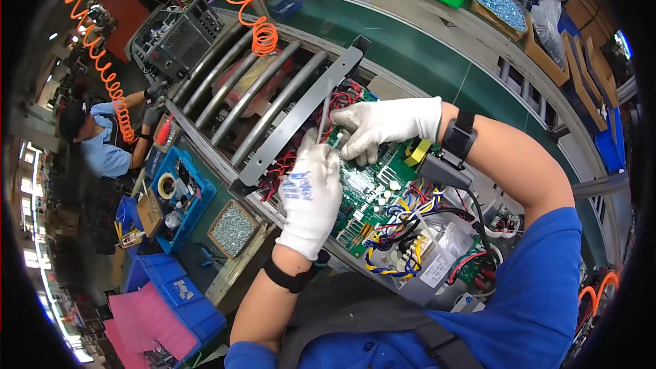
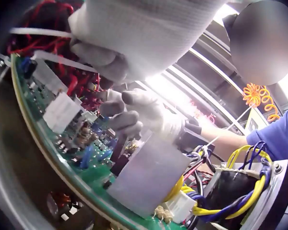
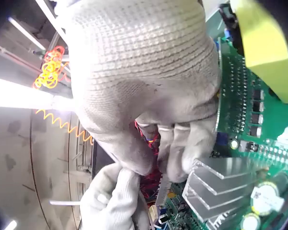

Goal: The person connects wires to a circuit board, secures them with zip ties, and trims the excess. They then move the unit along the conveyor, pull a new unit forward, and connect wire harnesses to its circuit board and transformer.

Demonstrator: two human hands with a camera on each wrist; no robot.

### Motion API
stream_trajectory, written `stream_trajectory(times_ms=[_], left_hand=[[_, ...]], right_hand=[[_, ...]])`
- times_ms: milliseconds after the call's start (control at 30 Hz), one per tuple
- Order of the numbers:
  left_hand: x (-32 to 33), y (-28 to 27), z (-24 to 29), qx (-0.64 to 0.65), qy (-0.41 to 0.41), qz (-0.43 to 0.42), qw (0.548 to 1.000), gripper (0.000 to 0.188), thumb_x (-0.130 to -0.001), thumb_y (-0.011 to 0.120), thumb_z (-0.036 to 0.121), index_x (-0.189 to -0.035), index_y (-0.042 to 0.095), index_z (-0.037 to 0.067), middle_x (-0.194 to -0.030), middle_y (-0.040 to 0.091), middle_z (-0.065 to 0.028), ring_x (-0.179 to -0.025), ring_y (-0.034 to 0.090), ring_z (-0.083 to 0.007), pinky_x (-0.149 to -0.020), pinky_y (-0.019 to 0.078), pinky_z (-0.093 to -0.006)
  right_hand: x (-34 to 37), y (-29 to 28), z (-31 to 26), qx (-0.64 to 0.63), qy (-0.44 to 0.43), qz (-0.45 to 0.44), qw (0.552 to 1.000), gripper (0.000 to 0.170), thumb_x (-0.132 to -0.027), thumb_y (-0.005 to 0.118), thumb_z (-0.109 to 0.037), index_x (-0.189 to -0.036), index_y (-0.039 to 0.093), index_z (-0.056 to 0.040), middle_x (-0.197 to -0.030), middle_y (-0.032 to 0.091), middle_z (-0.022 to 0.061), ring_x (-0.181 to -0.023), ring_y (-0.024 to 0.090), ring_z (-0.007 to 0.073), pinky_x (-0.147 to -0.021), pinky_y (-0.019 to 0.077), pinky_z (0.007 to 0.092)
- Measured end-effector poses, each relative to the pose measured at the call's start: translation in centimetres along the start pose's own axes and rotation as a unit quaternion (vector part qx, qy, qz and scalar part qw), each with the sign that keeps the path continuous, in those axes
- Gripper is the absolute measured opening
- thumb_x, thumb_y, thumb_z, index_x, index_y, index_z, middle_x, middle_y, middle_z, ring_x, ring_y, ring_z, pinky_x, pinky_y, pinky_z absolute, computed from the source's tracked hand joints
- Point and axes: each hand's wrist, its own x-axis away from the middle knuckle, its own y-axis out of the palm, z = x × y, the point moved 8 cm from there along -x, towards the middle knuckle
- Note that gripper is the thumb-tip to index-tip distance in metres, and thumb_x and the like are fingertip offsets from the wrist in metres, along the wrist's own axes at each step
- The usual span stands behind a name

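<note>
In the head view my gloved left hand (image 1: 309,188) is over the edge of a green circuit board (image 1: 372,188). It pinches a white cable tie (image 2: 41,32), whose tail sticks out past the fingers in both wrist views. My gloved right hand (image 1: 393,126) meets it from the other side, fingertips close to the left ones. Its thumb and fingers curl around red wires (image 3: 153,184) at the board's edge; the tips are partly hidden. Finned metal heatsinks (image 3: 221,187) and a white connector (image 2: 62,112) stand on the board beside the hands.
A grey metal bar (image 1: 301,113) and steel rollers (image 1: 253,92) lie beyond the left hand. Yellow and blue cables (image 1: 393,260) loop near my body. A box of small screws (image 1: 233,228) and a blue tray (image 1: 183,198) stand at left; another person (image 1: 106,137) works there.
</note>
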Motion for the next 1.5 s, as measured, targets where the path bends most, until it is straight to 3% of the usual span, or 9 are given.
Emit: stream_trajectory(times_ms=[267, 500, 600, 633, 667, 733, 833, 1067, 1500], left_hand=[[5.0, -0.9, 4.6, -0.010, 0.105, -0.131, 0.986, 0.023, -0.081, 0.063, 0.006, -0.104, 0.065, 0.006, -0.121, 0.062, -0.0212, -0.088, 0.070, -0.0296, -0.068, 0.0567, -0.0315], [4.4, -6.0, 8.8, 0.051, 0.168, -0.034, 0.984, 0.021, -0.071, 0.072, 0.005, -0.093, 0.070, 0.004, -0.102, 0.068, -0.0181, -0.073, 0.068, -0.0266, -0.061, 0.0538, -0.0311], [4.8, -7.2, 10.5, 0.080, 0.247, -0.104, 0.960, 0.028, -0.068, 0.074, 0.006, -0.096, 0.069, 0.004, -0.089, 0.069, -0.0136, -0.063, 0.065, -0.0240, -0.055, 0.0500, -0.0298], [4.6, -5.5, 9.8, 0.015, 0.215, -0.179, 0.960, 0.032, -0.069, 0.076, 0.007, -0.101, 0.069, 0.006, -0.079, 0.067, -0.0107, -0.054, 0.060, -0.0208, -0.052, 0.0471, -0.0285], [4.5, -5.8, 8.8, 0.013, 0.238, -0.005, 0.971, 0.029, -0.080, 0.071, 0.008, -0.108, 0.066, 0.002, -0.074, 0.064, -0.0120, -0.053, 0.058, -0.0208, -0.052, 0.0464, -0.0300], [2.1, -4.2, 4.5, 0.094, 0.086, 0.054, 0.990, 0.027, -0.090, 0.062, 0.011, -0.113, 0.063, -0.002, -0.072, 0.063, -0.0151, -0.054, 0.059, -0.0223, -0.053, 0.0463, -0.0327], [-0.1, -3.5, 1.5, -0.047, -0.058, 0.020, 0.997, 0.030, -0.095, 0.054, 0.012, -0.122, 0.058, 0.001, -0.091, 0.069, -0.0194, -0.075, 0.068, -0.0334, -0.068, 0.0529, -0.0426], [-3.3, -1.3, 2.2, -0.246, -0.011, -0.026, 0.969, 0.013, -0.089, 0.054, 0.016, -0.087, 0.061, 0.005, -0.071, 0.065, -0.0190, -0.069, 0.065, -0.0374, -0.065, 0.0511, -0.0484], [-4.6, 0.6, 2.2, -0.248, 0.026, -0.049, 0.967, 0.017, -0.085, 0.057, 0.017, -0.088, 0.067, 0.004, -0.081, 0.068, -0.0169, -0.080, 0.066, -0.0347, -0.073, 0.0518, -0.0459]], right_hand=[[0.3, -1.1, 1.2, -0.004, 0.004, -0.022, 1.000, 0.044, -0.086, 0.067, -0.025, -0.105, 0.048, 0.0092, -0.094, 0.066, 0.0147, -0.078, 0.067, 0.0170, -0.066, 0.0562, 0.0267], [0.6, -0.9, 1.3, 0.018, -0.012, -0.038, 0.999, 0.038, -0.090, 0.067, -0.027, -0.090, 0.044, 0.0024, -0.098, 0.063, 0.0151, -0.084, 0.066, 0.0180, -0.070, 0.0562, 0.0288], [0.5, -0.6, 1.1, -0.002, 0.002, -0.043, 0.999, 0.038, -0.090, 0.067, -0.027, -0.093, 0.043, 0.0019, -0.096, 0.063, 0.0125, -0.084, 0.066, 0.0166, -0.069, 0.0561, 0.0275], [0.5, -0.4, 1.2, -0.014, 0.010, -0.040, 0.999, 0.038, -0.091, 0.066, -0.028, -0.094, 0.042, 0.0015, -0.096, 0.063, 0.0120, -0.084, 0.066, 0.0160, -0.069, 0.0560, 0.0270], [0.5, -0.4, 1.3, -0.027, 0.018, -0.036, 0.999, 0.038, -0.092, 0.066, -0.028, -0.095, 0.042, 0.0011, -0.096, 0.063, 0.0115, -0.084, 0.066, 0.0154, -0.069, 0.0560, 0.0264], [0.6, -0.5, 1.0, -0.012, 0.006, -0.038, 0.999, 0.042, -0.092, 0.065, -0.029, -0.104, 0.042, 0.0045, -0.097, 0.063, 0.0125, -0.084, 0.066, 0.0150, -0.069, 0.0560, 0.0262], [0.8, -0.3, 1.7, -0.056, -0.001, -0.038, 0.998, 0.057, -0.093, 0.063, -0.027, -0.124, 0.033, 0.0108, -0.097, 0.064, 0.0128, -0.082, 0.067, 0.0158, -0.069, 0.0565, 0.0260], [0.8, -0.5, 1.3, -0.045, -0.011, -0.020, 0.999, 0.045, -0.092, 0.060, -0.021, -0.120, 0.039, 0.0069, -0.098, 0.065, 0.0126, -0.084, 0.066, 0.0145, -0.070, 0.0562, 0.0261], [-0.5, -1.5, 1.1, 0.076, -0.017, 0.049, 0.996, 0.018, -0.089, 0.048, -0.009, -0.105, 0.045, -0.0018, -0.091, 0.069, 0.0133, -0.073, 0.071, 0.0204, -0.059, 0.0596, 0.0284]])
